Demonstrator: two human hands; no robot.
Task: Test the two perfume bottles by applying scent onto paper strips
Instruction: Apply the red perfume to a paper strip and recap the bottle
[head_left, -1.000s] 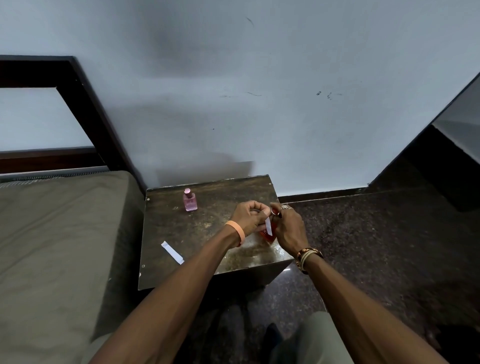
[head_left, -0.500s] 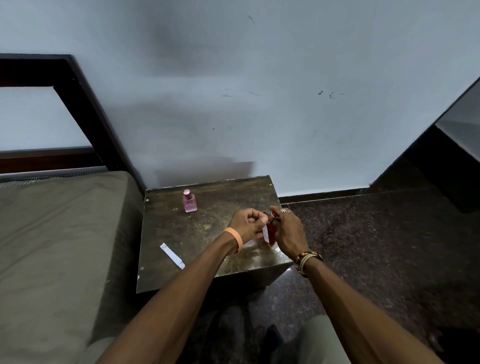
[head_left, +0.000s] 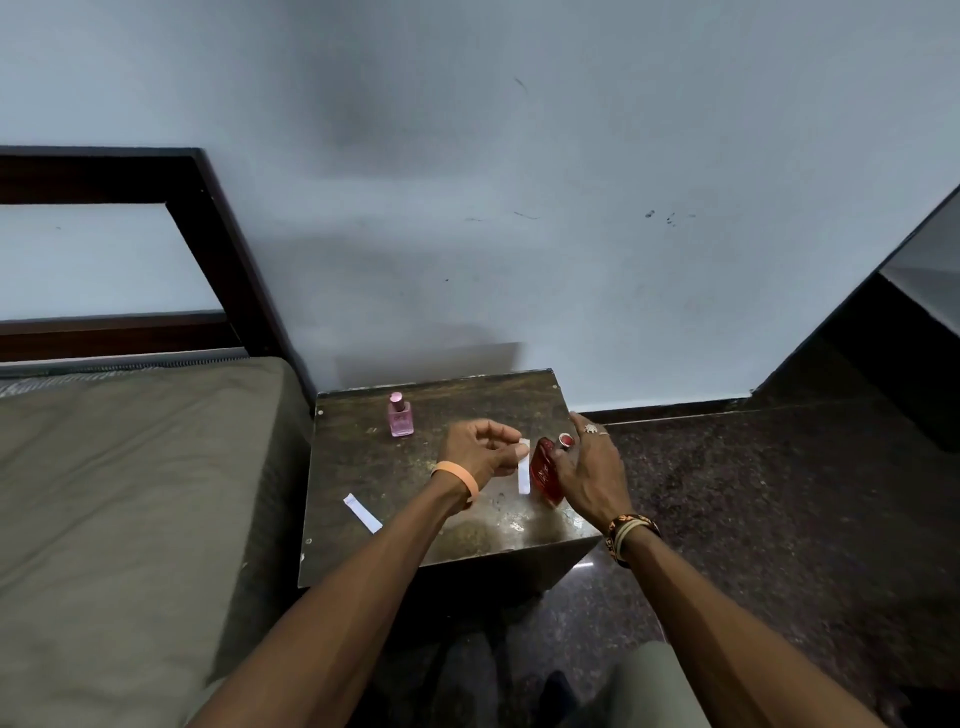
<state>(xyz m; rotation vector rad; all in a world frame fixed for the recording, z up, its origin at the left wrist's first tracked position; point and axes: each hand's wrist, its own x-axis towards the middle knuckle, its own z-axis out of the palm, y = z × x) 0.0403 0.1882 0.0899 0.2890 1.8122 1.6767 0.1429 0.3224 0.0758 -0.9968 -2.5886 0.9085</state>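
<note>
My left hand (head_left: 483, 452) pinches the top of a white paper strip (head_left: 523, 470), which hangs down just left of a red perfume bottle (head_left: 545, 470). My right hand (head_left: 589, 473) grips that red bottle from the right, above the right part of a small dark table (head_left: 415, 499). A pink perfume bottle (head_left: 400, 415) with its cap on stands upright at the table's back left. A second white paper strip (head_left: 362, 513) lies flat near the table's left front.
A bed with an olive mattress (head_left: 130, 493) and a dark wooden headboard (head_left: 208, 223) borders the table on the left. A pale wall (head_left: 519, 182) stands behind. Dark speckled floor (head_left: 753, 519) spreads to the right, beside a dark cabinet (head_left: 909, 338).
My hands have moved slightly apart. The strip now hangs clearly to the left of the red bottle, which shows more than before.
</note>
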